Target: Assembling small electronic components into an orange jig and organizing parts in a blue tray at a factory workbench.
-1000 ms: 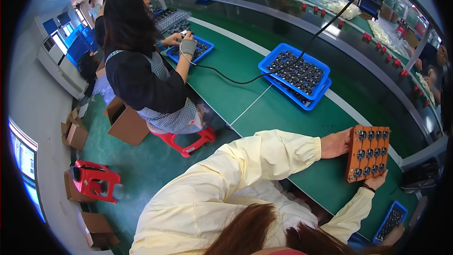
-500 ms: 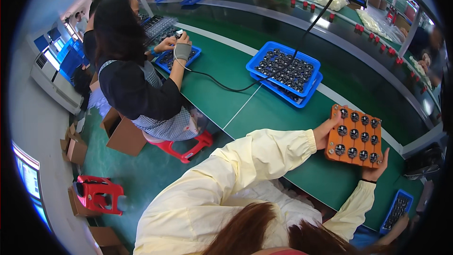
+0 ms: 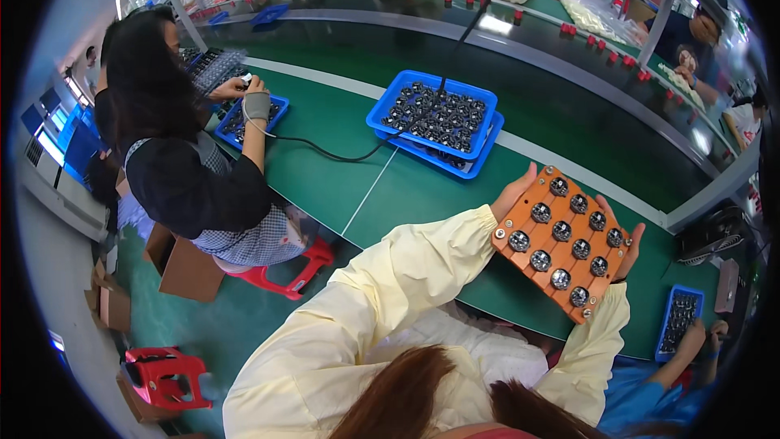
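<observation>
An orange rectangular fixture block [image 3: 551, 245] is tilted in the air above the green bench, held between my two hands. Rows of round black-and-silver components [image 3: 561, 231] sit in its recesses, and metal screws show at its corners. My left hand [image 3: 512, 195] grips the upper left edge, thumb toward the top corner. At the opposite edge my right hand [image 3: 631, 250] is closed round the block, its palm partly hidden behind it. Beyond the block, a blue tray [image 3: 487, 125] full of similar small components is stacked on another blue tray [image 3: 492, 136].
A co-worker [image 3: 191, 154] sits at the left, hands over a blue tray. A black cable [image 3: 325, 153] crosses the bench. At the lower right another person's hands reach to a small blue tray [image 3: 663, 349]. A dark conveyor [image 3: 552, 126] runs behind; a red stool [image 3: 166, 374] stands on the floor.
The view has swung right, so the surroundings sit further left. The fixture block has turned clockwise in my hands, its right side dipping lower. Both hands keep hold of it.
</observation>
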`<state>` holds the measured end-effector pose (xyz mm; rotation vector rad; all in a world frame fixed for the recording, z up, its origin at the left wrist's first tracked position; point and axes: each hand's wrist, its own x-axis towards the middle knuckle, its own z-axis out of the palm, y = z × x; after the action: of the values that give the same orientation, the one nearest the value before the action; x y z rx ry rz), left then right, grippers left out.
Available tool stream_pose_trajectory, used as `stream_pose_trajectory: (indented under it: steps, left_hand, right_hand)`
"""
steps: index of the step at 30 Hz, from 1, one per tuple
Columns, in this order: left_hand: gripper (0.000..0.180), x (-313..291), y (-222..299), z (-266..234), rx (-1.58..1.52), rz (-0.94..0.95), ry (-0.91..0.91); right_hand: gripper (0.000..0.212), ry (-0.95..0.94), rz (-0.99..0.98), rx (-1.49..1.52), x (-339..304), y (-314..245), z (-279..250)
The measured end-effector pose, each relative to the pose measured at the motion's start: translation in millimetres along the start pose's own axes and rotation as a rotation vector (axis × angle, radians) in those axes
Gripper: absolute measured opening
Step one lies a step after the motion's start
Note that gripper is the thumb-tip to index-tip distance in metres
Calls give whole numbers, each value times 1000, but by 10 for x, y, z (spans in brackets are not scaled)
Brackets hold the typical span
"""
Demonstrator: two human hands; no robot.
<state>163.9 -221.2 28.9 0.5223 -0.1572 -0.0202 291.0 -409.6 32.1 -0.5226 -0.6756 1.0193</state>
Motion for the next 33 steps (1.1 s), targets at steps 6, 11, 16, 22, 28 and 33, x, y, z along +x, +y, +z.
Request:
stream_pose_trajectory:
  steps: [6,11,16,22,28,33]
  left_hand:
    - [75,-5,8,-22,-67,15,61]
    - [90,-359,208,-74,-210,255,104]
    - [92,-1735,771,183,-15,853,148]
    - [102,-2441,703,359,51,1077,353]
    - [79,-2043,1011,212,265,1010,373]
    - [78,-1778,1103,356,337,929,394]
  right_hand:
    - [83,51,-4,71,16,26,-169]
    - [83,115,32,216,479,311,119]
    - [81,-272,341,421,1585,1331,1002]
    - [75,-482,420,435,1697,1978,1643]
    - [82,-525,270,297,1717,1618,1497]
    - [92,-571,168,224,1662,1283,1430]
